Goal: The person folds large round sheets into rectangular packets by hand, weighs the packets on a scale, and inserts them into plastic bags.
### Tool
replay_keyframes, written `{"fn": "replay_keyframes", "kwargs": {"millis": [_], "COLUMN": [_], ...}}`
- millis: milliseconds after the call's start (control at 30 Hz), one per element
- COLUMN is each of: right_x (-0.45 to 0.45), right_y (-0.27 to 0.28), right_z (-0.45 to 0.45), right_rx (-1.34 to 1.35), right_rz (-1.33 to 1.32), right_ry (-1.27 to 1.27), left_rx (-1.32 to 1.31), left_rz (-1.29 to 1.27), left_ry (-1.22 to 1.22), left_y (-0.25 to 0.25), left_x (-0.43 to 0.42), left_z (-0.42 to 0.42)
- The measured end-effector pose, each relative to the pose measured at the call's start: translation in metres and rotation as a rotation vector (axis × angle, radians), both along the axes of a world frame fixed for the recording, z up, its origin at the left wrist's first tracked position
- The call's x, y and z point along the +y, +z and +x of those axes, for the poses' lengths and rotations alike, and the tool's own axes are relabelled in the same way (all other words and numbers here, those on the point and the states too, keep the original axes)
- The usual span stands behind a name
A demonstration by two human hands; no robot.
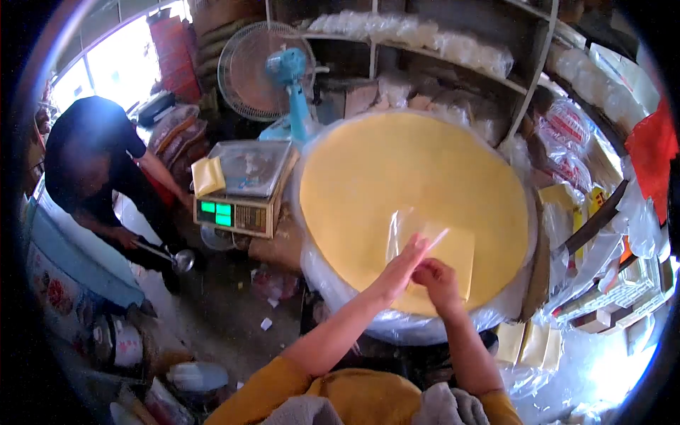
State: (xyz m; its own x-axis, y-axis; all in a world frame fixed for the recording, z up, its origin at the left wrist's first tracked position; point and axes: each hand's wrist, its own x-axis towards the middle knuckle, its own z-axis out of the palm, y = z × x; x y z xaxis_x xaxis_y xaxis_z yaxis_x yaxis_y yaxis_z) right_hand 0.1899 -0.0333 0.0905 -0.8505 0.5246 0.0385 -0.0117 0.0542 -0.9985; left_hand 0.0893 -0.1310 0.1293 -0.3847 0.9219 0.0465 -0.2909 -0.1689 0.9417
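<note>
Over the near part of a large round yellow surface (397, 170), my two hands work close together at a square yellow packet in clear plastic wrap (457, 258). My left hand (400, 273) has its fingers stretched out and pressed along the clear plastic. Beside it, my right hand (437, 278) is curled, its fingers pinching at the wrap's edge. A thin whitish strip (439, 238) sticks up past my left fingertips; I cannot make out whether it belongs to the wrap. The packet lies on the yellow surface, partly hidden by my hands.
Left of the round surface stands a digital scale (241, 212) bearing a yellow packet (207, 176). A fan (287, 71) is behind it. Another person (92, 156) holds a metal ladle (183, 261) at left. More yellow packets (528, 346) lie at lower right. Shelves (425, 49) line the back.
</note>
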Motion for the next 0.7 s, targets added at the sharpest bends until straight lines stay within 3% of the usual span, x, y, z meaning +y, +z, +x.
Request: {"fn": "replay_keyframes", "kwargs": {"millis": [67,133,167,200,233,333,400,500,600,633,700], "right_x": [0.001,-0.013,-0.013,-0.016,-0.019,-0.008,-0.008,-0.024,-0.029,-0.027,-0.020], "right_y": [-0.002,0.016,0.013,0.004,0.008,-0.009,-0.018,-0.001,0.004,-0.001,-0.011], "right_z": [0.017,0.038,0.043,0.046,0.050,0.066,0.076,0.073,0.071,0.071,0.074], "right_rx": [0.076,0.133,0.082,0.209,0.100,-0.092,0.003,0.049,-0.011,-0.020,-0.040], "right_rz": [-0.174,-0.353,-0.376,-0.362,-0.330,-0.219,-0.265,-0.307,-0.211,-0.183,-0.138], "right_ry": [-0.031,0.001,-0.071,-0.124,-0.224,-0.242,-0.231,-0.202,-0.213,-0.237,-0.267], "left_rx": [0.179,0.805,0.742,0.686,0.560,0.399,0.250,0.493,0.290,-0.168,-0.020], "left_rz": [-0.024,-0.231,-0.227,-0.218,-0.181,0.008,-0.009,-0.235,-0.062,-0.024,-0.050], "left_ry": [0.013,-0.025,-0.051,-0.079,-0.040,-0.097,-0.123,-0.055,-0.015,-0.036,-0.061], "left_y": [-0.005,-0.033,-0.028,-0.023,-0.043,-0.053,-0.055,-0.041,-0.063,-0.069,-0.062], "left_x": [0.006,0.025,0.023,0.023,0.038,0.035,0.034,0.021,0.027,0.038,0.026], "left_z": [0.015,0.021,0.028,0.036,0.044,0.054,0.060,0.065,0.072,0.073,0.073]}}
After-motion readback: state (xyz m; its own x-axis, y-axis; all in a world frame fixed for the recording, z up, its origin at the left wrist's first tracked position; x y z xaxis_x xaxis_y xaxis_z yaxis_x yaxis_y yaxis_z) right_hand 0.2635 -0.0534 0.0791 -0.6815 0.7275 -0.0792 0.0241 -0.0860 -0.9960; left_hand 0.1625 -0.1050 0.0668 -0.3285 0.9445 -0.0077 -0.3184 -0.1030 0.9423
